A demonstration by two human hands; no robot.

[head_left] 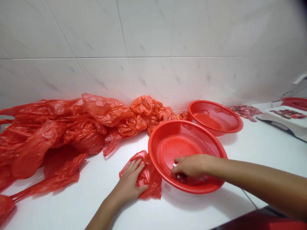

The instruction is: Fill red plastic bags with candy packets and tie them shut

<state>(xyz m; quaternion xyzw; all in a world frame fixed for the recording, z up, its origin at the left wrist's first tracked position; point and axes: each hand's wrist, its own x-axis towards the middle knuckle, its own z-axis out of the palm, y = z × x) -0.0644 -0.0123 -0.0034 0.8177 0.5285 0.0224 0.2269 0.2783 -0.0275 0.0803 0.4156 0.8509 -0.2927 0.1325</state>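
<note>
My left hand (130, 183) lies on a small red plastic bag (154, 183) on the white counter, fingers stretched out and thumb apart. My right hand (188, 166) reaches into the nearer red plastic colander (176, 148), its fingers curled together. A bit of something white shows at its fingertips, too small to name. Below that hand, small dark pieces can partly be seen in the colander; the hand and forearm hide the rest. The bag lies against the colander's left side.
Crumpled red plastic bags (79, 134) are heaped along the tiled wall. Behind the nearer colander stands a second red colander (213, 119). Farther right are small red packets (247, 111) and a white scale (291, 124) with several dark red pieces on top.
</note>
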